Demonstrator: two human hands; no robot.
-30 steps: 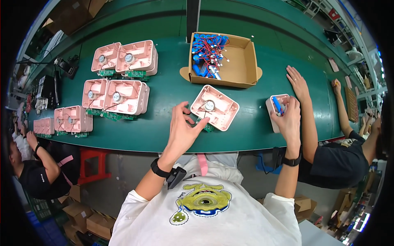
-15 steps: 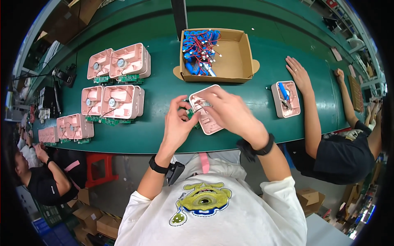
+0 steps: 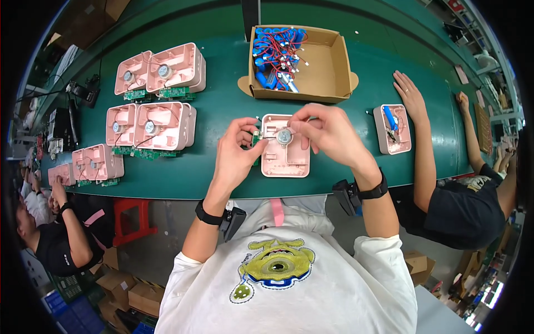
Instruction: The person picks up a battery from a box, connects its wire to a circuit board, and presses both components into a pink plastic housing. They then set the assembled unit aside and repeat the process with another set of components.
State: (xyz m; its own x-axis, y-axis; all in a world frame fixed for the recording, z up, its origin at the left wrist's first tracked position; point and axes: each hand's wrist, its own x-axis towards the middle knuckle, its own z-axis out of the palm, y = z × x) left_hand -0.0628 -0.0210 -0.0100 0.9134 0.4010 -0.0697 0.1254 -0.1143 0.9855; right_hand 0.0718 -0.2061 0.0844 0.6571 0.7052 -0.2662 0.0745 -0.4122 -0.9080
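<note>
A pink plastic housing (image 3: 271,167) lies open side up on the table in front of me, with a round silver speaker (image 3: 284,136) in its upper middle. At its left edge my left hand (image 3: 236,153) is closed, fingers curled and thumb on a small green circuit board (image 3: 256,146). A dark wire runs between board and speaker. My right hand (image 3: 334,133) reaches over the housing's upper right corner. Its thumb and forefinger are pinched together beside the speaker; whatever they hold is hidden.
A cardboard box (image 3: 331,69) with blue batteries (image 3: 271,80) and red wires stands beyond the housing. Several pink housings (image 3: 183,114) with boards line the left. At right, another pink housing (image 3: 403,142) holds a blue battery, beside a co-worker's arm (image 3: 418,133). Another person (image 3: 67,228) sits far left.
The pink housing has turned from slanted to nearly straight. My right hand has drawn back to the right, uncovering the speaker. My left hand stays by the board.
</note>
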